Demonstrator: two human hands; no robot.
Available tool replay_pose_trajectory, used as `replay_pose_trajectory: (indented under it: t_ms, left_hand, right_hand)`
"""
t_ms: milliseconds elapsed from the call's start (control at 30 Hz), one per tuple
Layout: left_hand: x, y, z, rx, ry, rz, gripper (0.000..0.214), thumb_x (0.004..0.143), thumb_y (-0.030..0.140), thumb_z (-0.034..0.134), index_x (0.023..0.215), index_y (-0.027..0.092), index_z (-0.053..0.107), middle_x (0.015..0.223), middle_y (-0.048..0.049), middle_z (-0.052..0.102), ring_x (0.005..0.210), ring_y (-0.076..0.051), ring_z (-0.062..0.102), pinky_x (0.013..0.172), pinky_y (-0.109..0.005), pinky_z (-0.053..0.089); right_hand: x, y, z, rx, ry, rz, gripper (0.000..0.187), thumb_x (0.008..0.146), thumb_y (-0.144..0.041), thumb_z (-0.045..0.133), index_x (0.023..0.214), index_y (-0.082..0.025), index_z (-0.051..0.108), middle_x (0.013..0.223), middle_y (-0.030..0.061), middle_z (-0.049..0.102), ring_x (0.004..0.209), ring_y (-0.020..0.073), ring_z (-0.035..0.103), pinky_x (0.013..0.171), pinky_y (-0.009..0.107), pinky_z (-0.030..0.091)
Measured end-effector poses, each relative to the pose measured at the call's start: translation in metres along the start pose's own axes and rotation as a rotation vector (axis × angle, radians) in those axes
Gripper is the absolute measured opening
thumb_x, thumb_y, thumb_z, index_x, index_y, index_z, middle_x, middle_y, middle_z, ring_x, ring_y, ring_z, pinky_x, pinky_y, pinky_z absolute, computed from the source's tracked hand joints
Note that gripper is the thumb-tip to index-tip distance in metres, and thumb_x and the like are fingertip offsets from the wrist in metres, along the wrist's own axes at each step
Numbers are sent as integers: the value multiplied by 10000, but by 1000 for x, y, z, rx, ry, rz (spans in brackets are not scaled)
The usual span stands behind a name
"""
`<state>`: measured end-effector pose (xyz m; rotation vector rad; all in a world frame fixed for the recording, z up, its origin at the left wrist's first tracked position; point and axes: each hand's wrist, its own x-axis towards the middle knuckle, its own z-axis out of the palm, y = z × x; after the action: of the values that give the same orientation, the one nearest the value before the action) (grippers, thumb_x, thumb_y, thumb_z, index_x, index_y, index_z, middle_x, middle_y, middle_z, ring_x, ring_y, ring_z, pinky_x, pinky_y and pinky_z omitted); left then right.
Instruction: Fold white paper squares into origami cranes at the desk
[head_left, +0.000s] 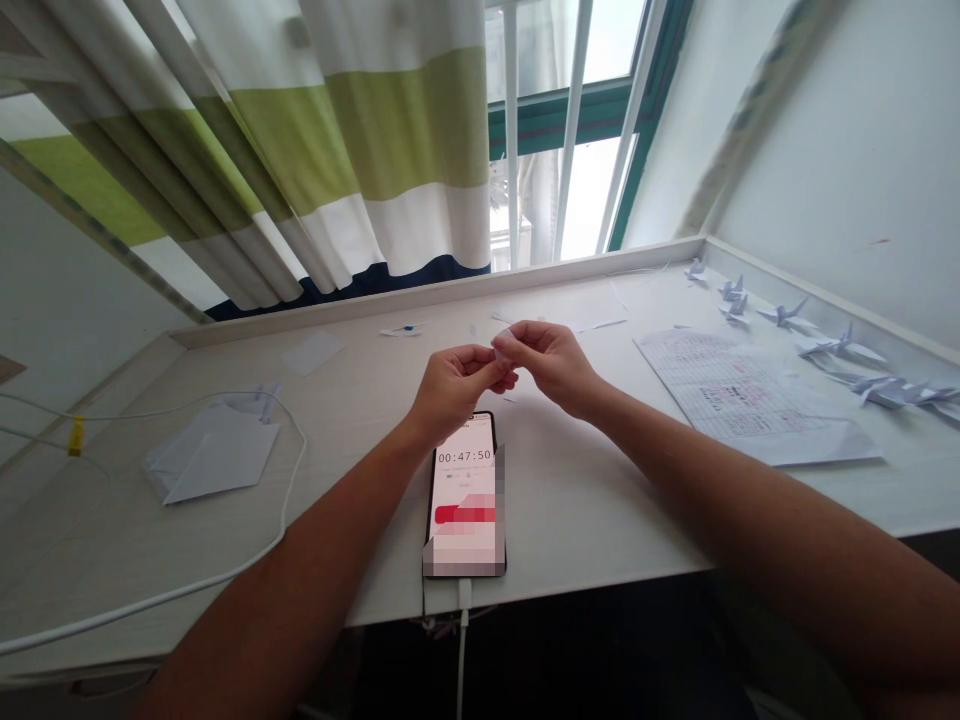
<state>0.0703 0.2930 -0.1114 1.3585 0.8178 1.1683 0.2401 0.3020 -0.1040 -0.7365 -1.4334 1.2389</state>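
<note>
Both of my hands are raised above the middle of the white desk [600,500], fingers pinched together on a small folded piece of white paper [504,342]. My left hand [454,385] grips it from the left, my right hand [551,360] from the right. Most of the paper is hidden by my fingertips. Directly below my hands lies a phone [465,500] with a timer on its screen, plugged into a white cable [462,640].
A row of several folded paper cranes [840,345] lines the desk's right edge by the wall. A printed sheet [742,395] lies right of my hands, loose white sheets [214,450] and a white cable [285,500] to the left. Paper scraps [592,322] sit near the window and striped curtain [360,150].
</note>
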Motion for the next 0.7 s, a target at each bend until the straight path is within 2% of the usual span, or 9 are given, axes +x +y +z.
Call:
replay_pose_trajectory:
  t_ms: [133, 233, 400, 600, 700]
  left_hand:
    - [-1, 1, 2, -16, -9, 2, 327, 770, 427, 913, 859, 132, 800, 758, -88, 806, 708, -179, 758, 732, -334, 613]
    - [-1, 2, 3, -21, -17, -2, 344, 765, 438, 917, 867, 131, 800, 769, -92, 809, 720, -190, 765, 747, -352, 623]
    - [-1, 2, 2, -24, -8, -1, 360, 747, 444, 930, 859, 131, 793, 761, -89, 806, 728, -200, 769, 749, -361, 625]
    - [-2, 1, 2, -18, -78, 3, 323, 802, 436, 895, 899, 142, 802, 805, -92, 815, 737, -191, 768, 769, -362, 624]
    - [-3, 3, 5, -28, -73, 2, 325, 816, 449, 882, 896, 145, 801, 808, -91, 813, 744, -194, 767, 780, -369, 625]
  right_hand:
    - [-1, 0, 1, -32, 16, -7, 367, 818, -490, 871, 740, -183, 687, 694, -1, 644, 638, 131, 566, 571, 279, 506]
    - [-1, -1, 0, -4, -11, -8, 355, 854, -476, 840, 743, -179, 680, 704, 1, 646, 646, 129, 566, 580, 279, 508]
    - [-1, -2, 1, 0, -5, -11, 378, 837, -504, 855, 759, -182, 674, 715, -6, 646, 642, 124, 570, 587, 276, 513]
    - [-2, -3, 4, 24, 11, -5, 390, 831, -499, 858, 719, -195, 643, 671, -21, 616, 573, 118, 547, 519, 274, 497]
    - [-2, -6, 4, 41, 3, 4, 392, 832, -499, 853, 700, -202, 635, 656, -27, 600, 557, 116, 531, 503, 273, 488]
